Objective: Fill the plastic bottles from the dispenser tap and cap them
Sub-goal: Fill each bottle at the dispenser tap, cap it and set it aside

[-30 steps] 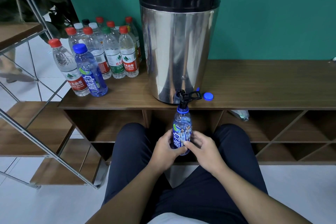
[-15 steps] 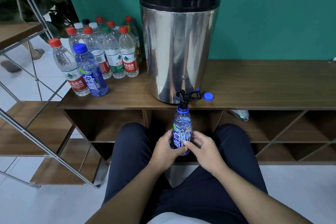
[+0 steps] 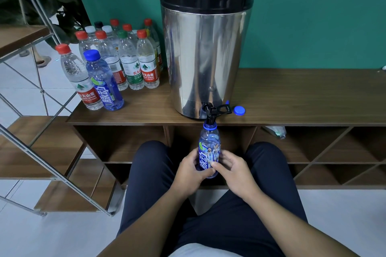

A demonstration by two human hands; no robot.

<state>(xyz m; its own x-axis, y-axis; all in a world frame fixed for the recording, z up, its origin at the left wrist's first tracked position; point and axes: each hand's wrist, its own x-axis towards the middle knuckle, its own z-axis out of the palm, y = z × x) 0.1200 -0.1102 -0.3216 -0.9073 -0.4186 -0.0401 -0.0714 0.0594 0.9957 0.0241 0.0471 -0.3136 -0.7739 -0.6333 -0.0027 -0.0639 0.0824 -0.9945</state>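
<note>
A steel dispenser [image 3: 205,48] with a black lid stands on the wooden shelf top [image 3: 292,98]. Its black tap [image 3: 210,113] hangs over the front edge, the spout inside the open neck of a blue-labelled bottle [image 3: 208,148]. My left hand [image 3: 191,170] grips the bottle's lower left side. My right hand [image 3: 232,170] holds it from the right, thumb across the label. The bottle's blue cap [image 3: 239,110] lies on the shelf top just right of the tap.
A cluster of several capped bottles [image 3: 129,58] stands left of the dispenser, with a blue-capped one [image 3: 103,81] in front. A metal-framed wooden rack [image 3: 37,131] stands at the left. Open cubbies lie under the shelf top, one holding a crumpled bottle [image 3: 273,131]. My knees sit below.
</note>
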